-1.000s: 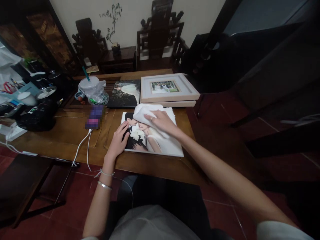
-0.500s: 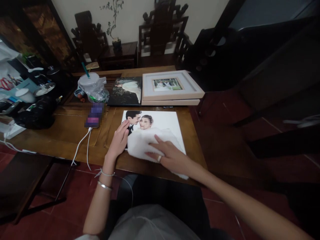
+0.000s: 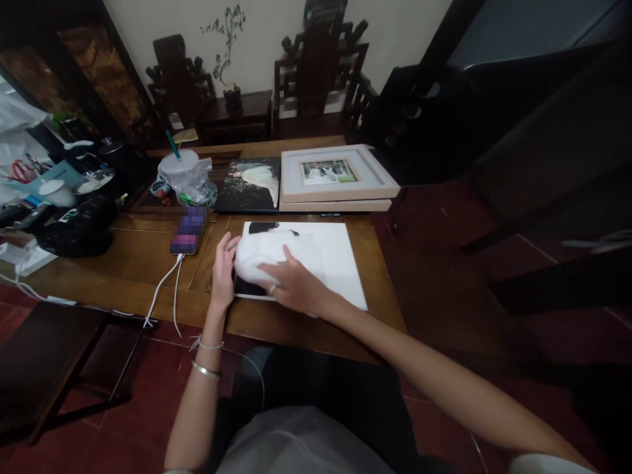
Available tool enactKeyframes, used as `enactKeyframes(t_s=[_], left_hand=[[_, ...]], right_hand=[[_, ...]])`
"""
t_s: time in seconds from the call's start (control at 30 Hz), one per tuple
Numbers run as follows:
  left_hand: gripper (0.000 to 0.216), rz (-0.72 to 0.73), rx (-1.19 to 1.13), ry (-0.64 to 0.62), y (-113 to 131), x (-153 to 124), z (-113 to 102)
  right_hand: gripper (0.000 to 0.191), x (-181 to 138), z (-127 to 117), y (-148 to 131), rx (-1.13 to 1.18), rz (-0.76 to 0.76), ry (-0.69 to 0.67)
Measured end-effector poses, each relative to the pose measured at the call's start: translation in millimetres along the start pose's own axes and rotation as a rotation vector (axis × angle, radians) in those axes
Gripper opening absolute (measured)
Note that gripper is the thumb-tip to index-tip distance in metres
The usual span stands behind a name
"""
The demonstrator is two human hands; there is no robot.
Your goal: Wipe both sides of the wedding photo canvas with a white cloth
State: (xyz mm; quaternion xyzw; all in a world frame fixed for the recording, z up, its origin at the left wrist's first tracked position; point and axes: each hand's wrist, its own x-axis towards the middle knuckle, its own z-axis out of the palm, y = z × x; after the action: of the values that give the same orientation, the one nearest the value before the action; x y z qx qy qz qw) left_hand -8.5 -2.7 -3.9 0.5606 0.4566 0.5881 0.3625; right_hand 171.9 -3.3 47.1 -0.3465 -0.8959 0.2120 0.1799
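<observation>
Desk (image 3: 123,263), near edge, centre: one flat print (image 3: 330,263), a cloth (image 3: 257,253) on its left part. Right hand (image 3: 291,289) clasped over the cloth; left hand (image 3: 224,273) against the print's left edge. Behind the print: two frames (image 3: 336,174), stacked. Left of them: a second print (image 3: 249,184), then a bagged cup (image 3: 185,174). Left of the flat print: a phone (image 3: 188,230), its cable (image 3: 160,289) trailing over the desk's front edge.

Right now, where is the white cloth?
In the head view, the white cloth sits on the left part of the photo print, held under the right hand, beside the left hand.
</observation>
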Motion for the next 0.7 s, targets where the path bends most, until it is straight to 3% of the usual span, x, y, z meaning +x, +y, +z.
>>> enactKeyframes(t_s=[0.07, 0.17, 0.33, 0.5, 0.6, 0.7], left_hand=[[0.054, 0.016, -0.003, 0.003, -1, -1, 0], [0.051, 0.061, 0.174, -0.073, 3, -2, 2], [0.04, 0.135, 0.545, -0.226, 10, -3, 8], [0.036, 0.189, 0.616, -0.263, 8, -2, 10], [0.036, 0.204, 0.623, -0.269, 7, -2, 9], [0.035, 0.197, 0.632, -0.269, 6, -1, 9]], right_hand=[[0.023, -20, -4, -14, 0.08, -0.088, -0.083], [0.023, -48, -18, -21, 0.185, -0.063, -0.162], [0.028, -62, -35, 14, 0.206, 0.155, 0.018], [0.033, -24, -43, 55, 0.203, 0.344, 0.231], [0.031, 18, -41, 56, 0.323, 0.382, 0.241], [0.029, 59, -31, 47, 0.394, 0.311, 0.173]])
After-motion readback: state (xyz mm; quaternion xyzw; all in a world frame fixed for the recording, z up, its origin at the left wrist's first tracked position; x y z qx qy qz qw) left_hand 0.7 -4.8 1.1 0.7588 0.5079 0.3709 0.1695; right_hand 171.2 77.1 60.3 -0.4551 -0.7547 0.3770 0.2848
